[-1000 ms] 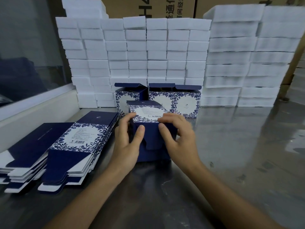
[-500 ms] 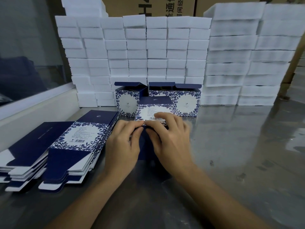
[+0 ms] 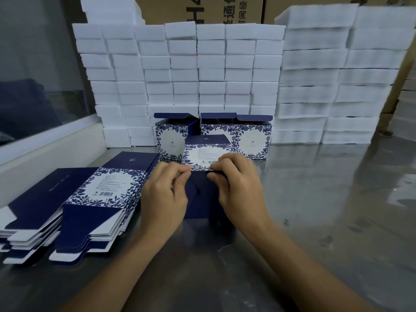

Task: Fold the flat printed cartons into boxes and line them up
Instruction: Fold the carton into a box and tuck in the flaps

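Left hand (image 3: 165,194) and right hand (image 3: 239,188) both pinch carton (image 3: 202,154) near edge; three folded boxes (image 3: 253,140) behind, flat stack (image 3: 96,199) left.

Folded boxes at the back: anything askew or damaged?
Nothing damaged. The three folded boxes stand upright in a row against the foam blocks, top flaps still open. The left one is turned slightly, showing its blue side. Both hands work on a fourth carton.
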Tool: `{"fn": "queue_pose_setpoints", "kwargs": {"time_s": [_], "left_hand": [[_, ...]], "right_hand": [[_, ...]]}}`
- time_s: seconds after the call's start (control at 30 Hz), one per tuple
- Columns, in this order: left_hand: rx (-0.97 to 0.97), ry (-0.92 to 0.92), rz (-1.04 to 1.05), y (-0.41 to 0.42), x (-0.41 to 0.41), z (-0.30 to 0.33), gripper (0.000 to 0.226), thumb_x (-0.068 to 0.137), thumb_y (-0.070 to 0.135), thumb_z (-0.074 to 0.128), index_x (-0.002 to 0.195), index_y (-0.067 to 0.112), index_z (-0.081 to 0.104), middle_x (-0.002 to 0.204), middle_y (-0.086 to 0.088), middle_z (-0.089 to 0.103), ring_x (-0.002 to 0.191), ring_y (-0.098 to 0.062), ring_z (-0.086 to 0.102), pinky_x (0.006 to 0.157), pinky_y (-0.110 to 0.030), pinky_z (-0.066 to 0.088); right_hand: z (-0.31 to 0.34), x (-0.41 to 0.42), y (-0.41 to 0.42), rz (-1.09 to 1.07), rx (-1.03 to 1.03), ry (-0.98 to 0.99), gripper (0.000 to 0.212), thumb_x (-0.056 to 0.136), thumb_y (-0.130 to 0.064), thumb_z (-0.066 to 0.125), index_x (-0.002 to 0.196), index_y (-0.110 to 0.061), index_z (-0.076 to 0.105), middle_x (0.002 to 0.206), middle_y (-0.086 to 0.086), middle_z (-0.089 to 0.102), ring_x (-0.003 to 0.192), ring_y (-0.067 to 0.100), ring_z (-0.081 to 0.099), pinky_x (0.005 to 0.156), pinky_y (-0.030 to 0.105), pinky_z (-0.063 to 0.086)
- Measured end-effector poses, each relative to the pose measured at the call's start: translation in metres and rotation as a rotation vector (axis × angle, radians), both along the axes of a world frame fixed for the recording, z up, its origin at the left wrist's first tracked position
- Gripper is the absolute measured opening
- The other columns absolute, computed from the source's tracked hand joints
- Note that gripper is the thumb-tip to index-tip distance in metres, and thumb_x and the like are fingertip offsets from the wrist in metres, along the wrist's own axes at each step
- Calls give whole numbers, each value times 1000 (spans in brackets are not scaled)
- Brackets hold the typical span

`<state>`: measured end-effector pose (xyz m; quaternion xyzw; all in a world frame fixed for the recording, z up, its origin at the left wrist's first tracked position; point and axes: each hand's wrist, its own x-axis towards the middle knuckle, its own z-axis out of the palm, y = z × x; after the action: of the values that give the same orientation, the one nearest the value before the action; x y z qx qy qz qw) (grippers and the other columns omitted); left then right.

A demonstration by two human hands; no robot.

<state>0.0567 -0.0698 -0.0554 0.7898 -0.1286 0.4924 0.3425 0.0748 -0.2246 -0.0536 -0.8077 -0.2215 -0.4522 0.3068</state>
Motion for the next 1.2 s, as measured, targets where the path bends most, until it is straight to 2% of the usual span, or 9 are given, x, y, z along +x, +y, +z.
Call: {"fn": "queue_pose_setpoints", "kwargs": {"time_s": [0.13,0.43,0.73,0.8,0.87,0.93,1.03,1.1,1.2], "left_hand": [[-2,7,7,0,1,0,8,91,4,62,92,5,70,84,-1,60,67,-16,53,61,-24,39],[-35,18,-47,6,7,-3,8,91,7,61,94,8,68,88,3,56,72,-6,51,65,-8,38],[-62,81,-95,9,8,-9,15,93,9,62,105,17,62,97,8,55,86,-8,58,75,-27,49],[-111,148,-99,10,8,-14,28,91,15,67,115,24,55,101,19,56,91,-9,60,79,-27,50],[-183,229,-116,10,8,-19,47,86,18,73,125,30,50,105,31,54,89,-6,62,76,-14,47],[-196,299,-120,10,10,-22,62,82,22,77,134,30,45,112,30,54,93,-16,65,81,-22,51],[-135,335,-120,10,8,-25,82,79,22,80,145,37,33,132,15,54,97,-31,64,89,-45,53],[-129,329,-122,10,6,-26,90,79,22,80,149,40,27,136,5,56,98,-33,64,90,-46,53],[-98,308,-99,12,7,-25,89,78,22,81,148,40,29,119,-9,66,98,-35,64,88,-42,53]], "right_hand": [[0,2,3,-6,42,-7,6,91,-9,69,88,-3,69,97,8,65,92,32,59,68,46,50],[-8,11,-18,105,201,55,10,94,-6,66,97,3,70,112,12,64,96,23,64,80,41,55],[-8,13,-22,164,294,163,10,92,-11,71,99,-5,74,112,4,64,92,11,61,76,11,47],[-11,15,-22,180,330,232,19,93,-15,70,112,-12,71,115,0,65,93,12,63,76,11,47],[-15,17,-22,215,367,335,36,92,-21,72,127,-21,64,117,-12,65,98,3,63,75,9,48],[-19,19,-23,277,380,415,51,90,-23,75,137,-28,55,113,-34,60,101,-6,61,73,7,49],[-24,20,-24,314,331,504,71,86,-24,79,142,-45,42,111,-42,53,103,-1,62,77,22,59],[-26,21,-25,295,277,519,79,83,-23,82,141,-53,37,120,-38,47,104,5,60,80,35,61],[-25,20,-26,268,171,474,85,81,-21,84,140,-55,33,125,-30,43,106,6,57,83,37,60]]}}
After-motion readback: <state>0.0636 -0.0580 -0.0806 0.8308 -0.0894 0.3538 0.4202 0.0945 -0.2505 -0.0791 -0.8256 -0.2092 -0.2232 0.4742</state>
